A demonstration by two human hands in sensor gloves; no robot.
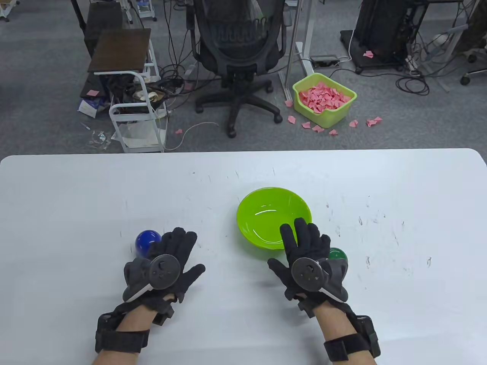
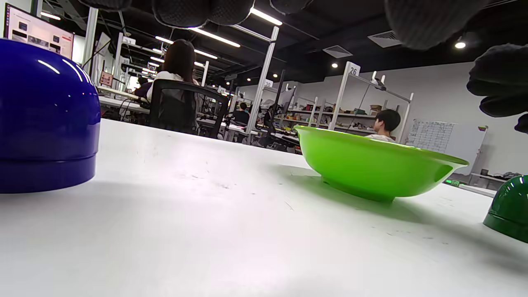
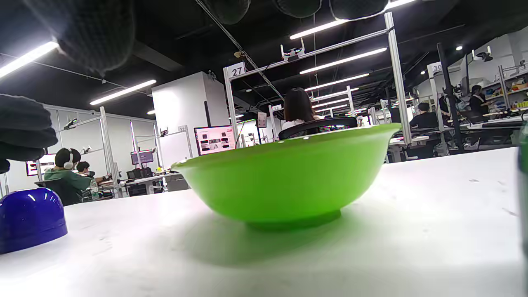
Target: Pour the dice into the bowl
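Note:
A lime green bowl sits on the white table, empty inside; it also shows in the left wrist view and the right wrist view. A blue dome-shaped cup stands upside down left of the bowl, also in the left wrist view and the right wrist view. A green dome-shaped cup stands upside down at the bowl's right, partly hidden by my right hand. My left hand hovers open beside the blue cup. My right hand hovers open over the bowl's near rim. No dice are visible.
The white table has scuff marks and free room to the far left and right. Beyond its far edge are an office chair, a cart and a green bin of pink paper on the floor.

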